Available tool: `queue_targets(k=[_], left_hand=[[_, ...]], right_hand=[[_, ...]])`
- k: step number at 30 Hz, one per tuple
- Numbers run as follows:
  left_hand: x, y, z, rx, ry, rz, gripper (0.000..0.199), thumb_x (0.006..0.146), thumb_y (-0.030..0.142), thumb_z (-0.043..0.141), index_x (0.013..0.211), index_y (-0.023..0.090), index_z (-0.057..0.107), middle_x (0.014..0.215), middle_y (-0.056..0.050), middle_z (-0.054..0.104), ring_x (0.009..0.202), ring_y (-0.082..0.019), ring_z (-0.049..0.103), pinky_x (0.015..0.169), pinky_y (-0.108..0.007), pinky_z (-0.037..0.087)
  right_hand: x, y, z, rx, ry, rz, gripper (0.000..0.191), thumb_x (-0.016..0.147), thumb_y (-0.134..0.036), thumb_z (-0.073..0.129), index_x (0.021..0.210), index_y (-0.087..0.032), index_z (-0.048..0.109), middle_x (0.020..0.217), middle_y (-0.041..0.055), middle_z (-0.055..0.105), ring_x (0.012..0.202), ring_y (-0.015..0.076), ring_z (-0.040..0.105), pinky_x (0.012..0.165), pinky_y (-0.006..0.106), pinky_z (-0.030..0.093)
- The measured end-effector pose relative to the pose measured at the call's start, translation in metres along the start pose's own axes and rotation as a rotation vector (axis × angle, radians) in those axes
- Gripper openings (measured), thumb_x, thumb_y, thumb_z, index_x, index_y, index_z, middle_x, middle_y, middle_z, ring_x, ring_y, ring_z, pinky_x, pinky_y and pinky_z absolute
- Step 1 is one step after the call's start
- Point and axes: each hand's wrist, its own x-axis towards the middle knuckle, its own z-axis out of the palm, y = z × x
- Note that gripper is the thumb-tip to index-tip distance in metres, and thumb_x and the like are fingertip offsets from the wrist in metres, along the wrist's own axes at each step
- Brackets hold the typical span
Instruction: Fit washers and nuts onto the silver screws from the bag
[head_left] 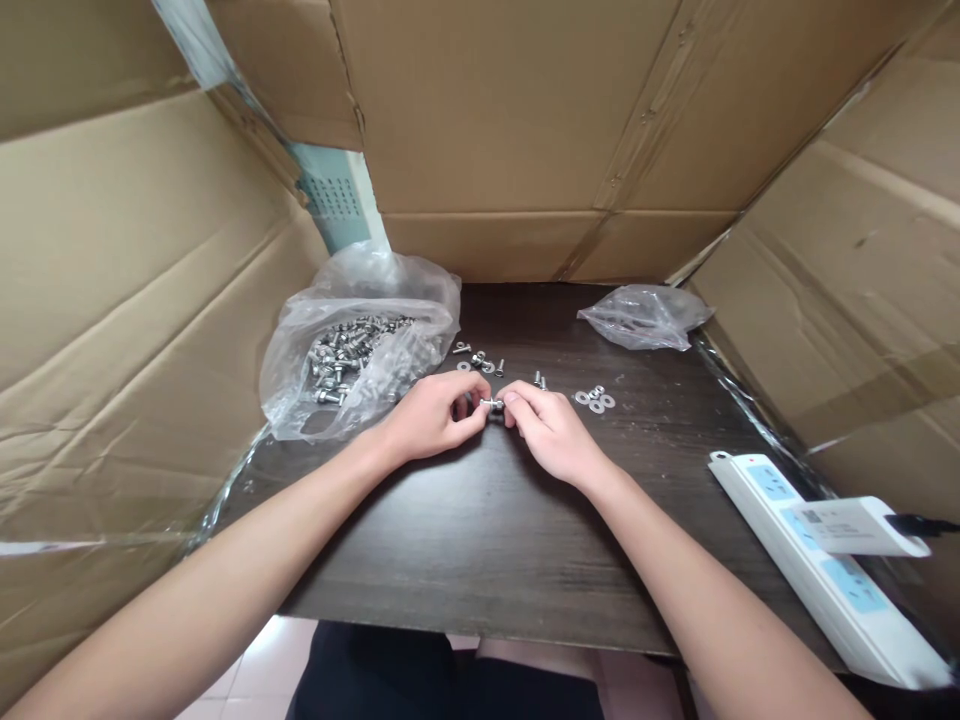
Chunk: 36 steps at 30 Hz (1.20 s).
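A small metal bolt (492, 404) with a nut or washer on it lies level between my hands, above the dark table (480, 520). My left hand (442, 412) pinches one end between thumb and forefinger. The other end is in the fingertips of my right hand (551, 425). Just beyond my fingers are loose bolts and washers, among them a bolt (500, 368) and a flat washer (464, 367). Another small bolt (538, 379) stands partly behind my right hand. Several washers (597, 404) and a nut (598, 391) form a little group to its right.
An open plastic bag (300, 320) full of bolts sits at the back left. A crumpled clear bag (645, 315) lies at the back right. A white power strip (855, 610) with an adapter (847, 526) runs along the right side. Cardboard walls (525, 110) enclose the table.
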Motion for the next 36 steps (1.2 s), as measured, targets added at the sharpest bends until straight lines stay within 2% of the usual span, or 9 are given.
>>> queue_targets(k=[2,4,8,15,20,25,28,36], left_hand=[[0.0005,0.0003,-0.0001,-0.001,-0.001,-0.005,0.007,0.089,0.022,0.061,0.094,0.017,0.064,0.082,0.001,0.066,0.063,-0.009,0.058,0.063,-0.022,0.048],[0.0007,0.0007,-0.0002,-0.004,-0.004,-0.008,0.007,0.088,0.021,0.061,0.094,0.017,0.063,0.082,0.001,0.066,0.063,-0.009,0.059,0.064,-0.022,0.047],[0.0004,0.0007,-0.0003,-0.004,-0.006,0.002,0.006,0.088,0.021,0.061,0.092,0.017,0.062,0.082,0.001,0.065,0.065,-0.010,0.059,0.064,-0.022,0.047],[0.0003,-0.0005,0.0000,-0.008,-0.020,-0.012,0.006,0.088,0.020,0.061,0.093,0.017,0.062,0.083,0.001,0.066,0.066,-0.010,0.059,0.065,-0.023,0.047],[0.0001,0.0003,-0.0001,-0.002,-0.018,-0.011,0.007,0.088,0.021,0.061,0.093,0.017,0.062,0.083,0.000,0.066,0.066,-0.010,0.060,0.064,-0.023,0.048],[0.0010,-0.0001,0.0006,-0.003,-0.026,-0.014,0.006,0.089,0.021,0.061,0.094,0.017,0.063,0.084,0.000,0.066,0.066,-0.010,0.059,0.065,-0.022,0.047],[0.0014,-0.0006,0.0009,-0.006,-0.026,-0.016,0.006,0.088,0.020,0.061,0.094,0.017,0.063,0.083,0.001,0.065,0.065,-0.009,0.059,0.065,-0.022,0.047],[0.0006,0.0009,0.0002,-0.009,-0.028,-0.028,0.007,0.088,0.020,0.061,0.093,0.017,0.063,0.083,0.000,0.066,0.065,-0.010,0.059,0.063,-0.023,0.047]], right_hand=[[0.0001,0.0002,-0.0004,0.025,-0.003,0.024,0.024,0.100,-0.030,0.042,0.094,-0.020,0.063,0.074,0.0000,0.062,0.067,0.0150,0.056,0.069,0.028,0.041],[0.0001,-0.0002,-0.0002,0.029,-0.006,0.017,0.019,0.097,-0.028,0.045,0.098,-0.020,0.062,0.075,-0.0007,0.062,0.067,0.0148,0.055,0.069,0.028,0.041],[-0.0006,-0.0015,0.0014,0.025,-0.026,-0.009,0.016,0.096,-0.030,0.048,0.088,-0.020,0.057,0.072,-0.0009,0.061,0.066,0.0143,0.054,0.066,0.027,0.040],[-0.0010,-0.0007,0.0024,-0.026,-0.025,-0.006,0.022,0.098,-0.031,0.046,0.084,-0.019,0.058,0.069,-0.0013,0.060,0.063,0.0136,0.052,0.064,0.027,0.038],[-0.0005,-0.0003,0.0004,-0.025,-0.023,-0.007,0.026,0.099,-0.033,0.046,0.084,-0.019,0.062,0.070,-0.0005,0.061,0.063,0.0138,0.053,0.063,0.027,0.038],[-0.0014,0.0019,0.0005,0.035,-0.017,0.004,0.015,0.095,-0.030,0.051,0.096,-0.019,0.061,0.071,-0.0013,0.061,0.062,0.0136,0.053,0.062,0.026,0.040],[-0.0018,0.0024,0.0021,0.037,0.001,-0.014,0.011,0.093,-0.029,0.053,0.092,-0.020,0.058,0.069,-0.0018,0.059,0.059,0.0130,0.051,0.059,0.026,0.039],[-0.0008,-0.0002,0.0024,-0.015,0.001,-0.043,0.021,0.098,-0.031,0.047,0.085,-0.019,0.059,0.066,-0.0012,0.059,0.059,0.0133,0.051,0.060,0.026,0.038]])
